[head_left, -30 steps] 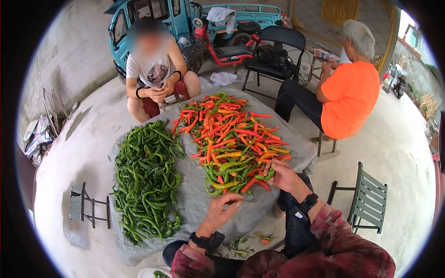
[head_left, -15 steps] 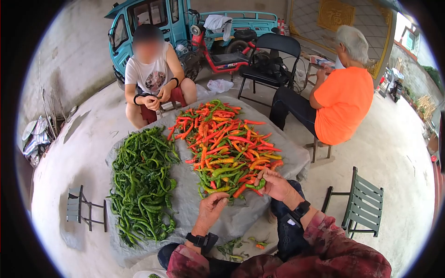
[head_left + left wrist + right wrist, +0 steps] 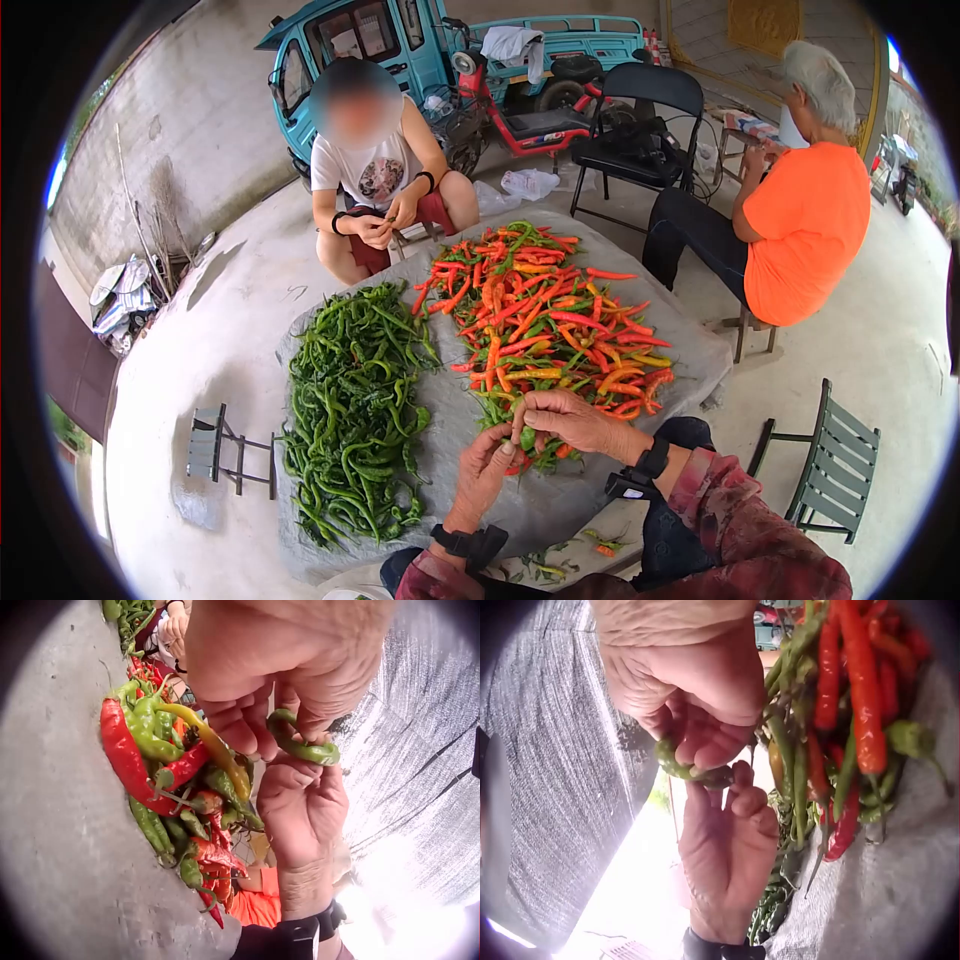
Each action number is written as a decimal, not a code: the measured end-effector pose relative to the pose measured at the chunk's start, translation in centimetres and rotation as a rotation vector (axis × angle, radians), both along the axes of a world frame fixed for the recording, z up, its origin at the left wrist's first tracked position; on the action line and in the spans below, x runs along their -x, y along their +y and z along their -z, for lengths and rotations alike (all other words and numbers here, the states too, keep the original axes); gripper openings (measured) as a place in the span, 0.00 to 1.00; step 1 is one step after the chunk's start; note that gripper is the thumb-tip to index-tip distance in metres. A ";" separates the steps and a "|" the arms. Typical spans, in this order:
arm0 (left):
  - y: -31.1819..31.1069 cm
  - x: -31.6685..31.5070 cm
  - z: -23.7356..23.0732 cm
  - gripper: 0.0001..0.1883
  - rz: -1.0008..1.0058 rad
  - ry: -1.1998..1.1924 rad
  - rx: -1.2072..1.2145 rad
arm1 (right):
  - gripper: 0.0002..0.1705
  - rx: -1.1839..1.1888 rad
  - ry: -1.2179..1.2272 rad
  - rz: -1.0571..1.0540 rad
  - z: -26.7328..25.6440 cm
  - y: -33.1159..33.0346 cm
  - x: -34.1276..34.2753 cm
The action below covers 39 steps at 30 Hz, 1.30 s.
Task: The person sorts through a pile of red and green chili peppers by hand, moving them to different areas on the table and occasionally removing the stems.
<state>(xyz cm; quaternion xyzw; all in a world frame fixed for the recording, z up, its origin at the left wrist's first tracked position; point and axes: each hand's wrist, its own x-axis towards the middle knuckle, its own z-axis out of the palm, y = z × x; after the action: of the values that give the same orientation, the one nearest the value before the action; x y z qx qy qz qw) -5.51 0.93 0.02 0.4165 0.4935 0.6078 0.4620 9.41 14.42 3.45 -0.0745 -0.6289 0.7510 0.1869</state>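
Observation:
A curled green pepper [image 3: 300, 748] is pinched between the fingertips of both hands, just above the near edge of the mixed pepper pile [image 3: 560, 330]. In the head view the right hand [image 3: 572, 423] comes from the right, its thumb and fingers curled on the pepper. From the left, the left hand [image 3: 484, 474] meets it, thumb and forefinger at the pepper. The right wrist view shows the pepper [image 3: 676, 766] between the right hand [image 3: 686, 690] above and the left hand [image 3: 727, 855] below. Red, orange, yellow and green peppers make up the pile.
A heap of green peppers [image 3: 355, 430] lies left on the grey sheet [image 3: 450, 400]. Across it sits a person in a white shirt [image 3: 385, 170]; another in orange [image 3: 810, 230] sits right. Small stools [image 3: 840, 460] stand at both sides, a black chair [image 3: 640, 125] behind. Pepper scraps lie on the floor.
Both hands have come together at the green pepper, which the right hand alone held earlier. The left hand was apart from it before. The head view has shifted, so the scene sits further right.

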 end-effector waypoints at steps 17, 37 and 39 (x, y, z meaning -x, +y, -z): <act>-0.2 -0.5 1.1 0.10 -0.101 0.202 -0.091 | 0.14 -0.106 -0.148 -0.133 0.3 1.6 -2.6; 0.0 -1.4 0.7 0.10 -0.217 0.600 -0.125 | 0.09 -0.133 -0.197 -0.213 0.1 1.6 -3.0; -0.2 -1.0 1.6 0.11 -0.206 0.569 -0.106 | 0.08 -0.146 -0.231 -0.218 0.5 1.7 -3.0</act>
<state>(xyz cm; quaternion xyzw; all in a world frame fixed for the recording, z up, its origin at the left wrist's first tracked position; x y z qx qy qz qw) -4.54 0.72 -1.63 0.5412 0.6103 0.5356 0.2187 12.37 16.12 2.99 -0.0776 -0.7035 0.7055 0.0356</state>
